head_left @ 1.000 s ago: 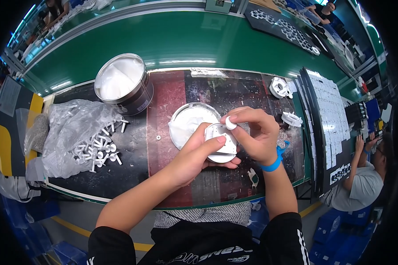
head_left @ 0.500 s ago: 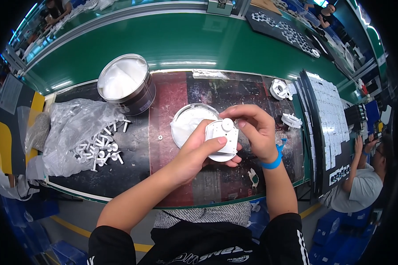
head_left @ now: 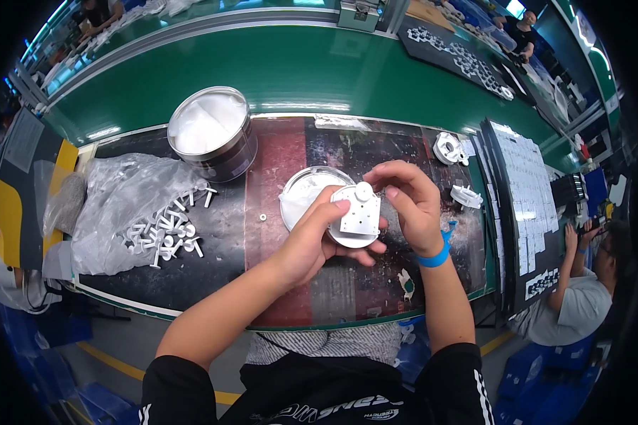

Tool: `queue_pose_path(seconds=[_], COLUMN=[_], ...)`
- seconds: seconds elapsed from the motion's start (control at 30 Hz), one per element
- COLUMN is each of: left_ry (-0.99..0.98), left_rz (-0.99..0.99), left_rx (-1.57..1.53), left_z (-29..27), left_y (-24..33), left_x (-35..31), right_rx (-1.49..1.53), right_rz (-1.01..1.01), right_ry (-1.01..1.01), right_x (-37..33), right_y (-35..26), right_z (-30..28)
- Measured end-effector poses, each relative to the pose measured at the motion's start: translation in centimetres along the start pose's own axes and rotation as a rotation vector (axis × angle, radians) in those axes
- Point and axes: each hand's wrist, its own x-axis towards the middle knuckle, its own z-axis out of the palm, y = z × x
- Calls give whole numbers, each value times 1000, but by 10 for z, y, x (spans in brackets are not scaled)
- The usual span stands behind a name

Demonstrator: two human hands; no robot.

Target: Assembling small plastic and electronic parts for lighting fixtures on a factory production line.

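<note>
My left hand (head_left: 306, 244) grips a white plastic housing (head_left: 360, 214), a flat plate with small holes over a rounded base. Its thumb presses the plate's left edge, and the other fingers reach underneath. A small round white wheel (head_left: 364, 191) sits at the housing's top edge. Close to the wheel is my right hand (head_left: 417, 212), fingers curved, thumb and forefinger apart with nothing visible between them. Whether the forefinger tip touches the wheel I cannot tell. Behind the housing lies a round shallow dish (head_left: 288, 205) with white paste, partly covered by my left hand.
A large tin (head_left: 223, 159) of white paste stands back left. Beside it, a clear plastic bag (head_left: 120, 205) spills several white stemmed parts (head_left: 166, 230). One small white ring (head_left: 263, 217) lies mid-table. Two white housings (head_left: 449, 149) rest at right, near upright boards (head_left: 521, 205). A co-worker (head_left: 581, 297) sits further right.
My left thumb has shifted from the plate's lower middle to its upper left edge, uncovering more holes. The right thumb and forefinger stay near the wheel. The whole view has shifted slightly.
</note>
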Motion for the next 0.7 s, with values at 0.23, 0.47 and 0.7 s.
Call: queue_pose_path(seconds=[0.23,0.47,0.7], left_ry=[-121,-292,192], left_rz=[-10,-20,178], left_rx=[-211,-266,412], left_z=[-8,-7,-1], left_y=[9,19,46], left_x=[3,-4,46], right_rx=[53,168,265], right_rz=[117,134,117], right_ry=[334,344,483], right_x=[4,6,7], right_y=[14,22,40], right_z=[-13,-16,-22])
